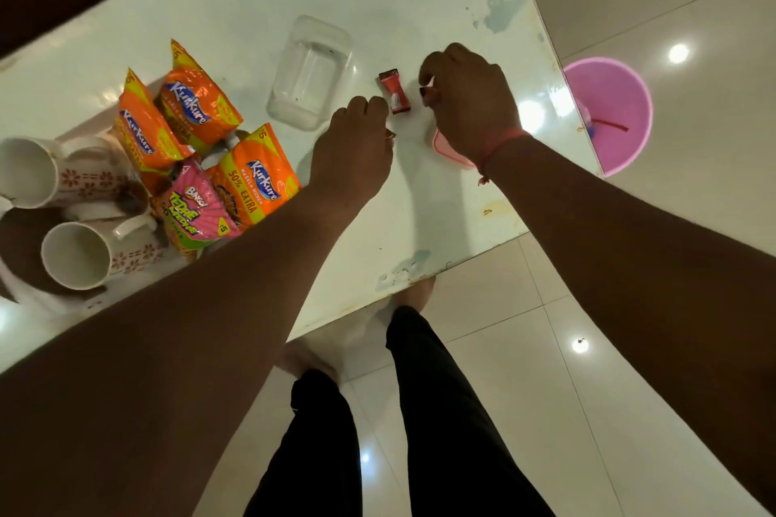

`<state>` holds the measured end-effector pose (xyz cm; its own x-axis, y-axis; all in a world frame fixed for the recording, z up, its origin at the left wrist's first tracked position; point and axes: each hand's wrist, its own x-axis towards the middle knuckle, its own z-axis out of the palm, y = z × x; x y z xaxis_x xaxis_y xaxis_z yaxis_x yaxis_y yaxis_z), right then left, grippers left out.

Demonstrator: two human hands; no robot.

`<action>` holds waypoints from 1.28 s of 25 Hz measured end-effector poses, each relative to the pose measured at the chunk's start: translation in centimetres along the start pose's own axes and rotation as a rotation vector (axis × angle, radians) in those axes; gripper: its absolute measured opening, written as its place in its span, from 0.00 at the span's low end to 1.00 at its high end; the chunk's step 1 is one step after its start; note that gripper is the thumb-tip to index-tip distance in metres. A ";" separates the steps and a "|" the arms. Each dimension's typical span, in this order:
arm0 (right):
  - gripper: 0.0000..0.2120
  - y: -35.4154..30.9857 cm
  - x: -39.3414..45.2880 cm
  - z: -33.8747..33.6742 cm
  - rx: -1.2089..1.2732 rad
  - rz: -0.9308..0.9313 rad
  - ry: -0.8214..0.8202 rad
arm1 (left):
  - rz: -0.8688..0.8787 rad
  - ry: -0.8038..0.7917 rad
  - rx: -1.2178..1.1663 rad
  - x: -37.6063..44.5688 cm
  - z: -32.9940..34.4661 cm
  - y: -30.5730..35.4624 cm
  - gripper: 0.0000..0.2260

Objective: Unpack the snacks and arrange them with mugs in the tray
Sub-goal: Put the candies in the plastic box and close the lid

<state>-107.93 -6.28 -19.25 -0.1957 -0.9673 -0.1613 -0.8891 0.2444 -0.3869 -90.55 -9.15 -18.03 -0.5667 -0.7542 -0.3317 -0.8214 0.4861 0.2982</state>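
Observation:
A small red snack packet (pixel 395 97) lies on the white table between my hands. My left hand (pixel 352 151) hovers just left of it with fingers curled; a tiny brown bit shows at the fingertips, too small to identify. To the right of the packet, my right hand (pixel 472 105) pinches a small dark red wrapper (pixel 427 91). Three orange Kurkure packets (pixel 252 176) and a pink Bingo packet (pixel 195 210) are piled at the left. Beside them two white floral mugs (pixel 79 254) lie on their sides on a brown and white tray (pixel 19 239).
A clear plastic container (pixel 310 71) stands open behind my left hand. A pink lid (pixel 447 151) lies partly hidden under my right wrist. A pink bucket (pixel 617 109) sits on the floor past the table's right edge. My legs stand at the table's near edge.

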 end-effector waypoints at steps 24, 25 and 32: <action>0.16 -4.1 1.2 2.9 -0.059 0.076 -0.102 | -0.433 0.238 -0.473 3.9 -6.5 -6.8 0.16; 0.15 -4.2 1.5 2.9 -0.051 0.075 -0.099 | -0.444 0.241 -0.506 3.9 -6.6 -6.8 0.16; 0.10 -6.1 2.6 0.2 0.166 0.144 0.119 | -0.441 0.315 -0.568 3.5 -7.3 -7.2 0.15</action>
<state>-102.99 -10.23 -17.46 -0.3717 -0.9203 -0.1219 -0.7700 0.3790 -0.5132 -86.22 -18.50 -14.84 -0.0808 -0.9561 -0.2816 -0.7598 -0.1237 0.6382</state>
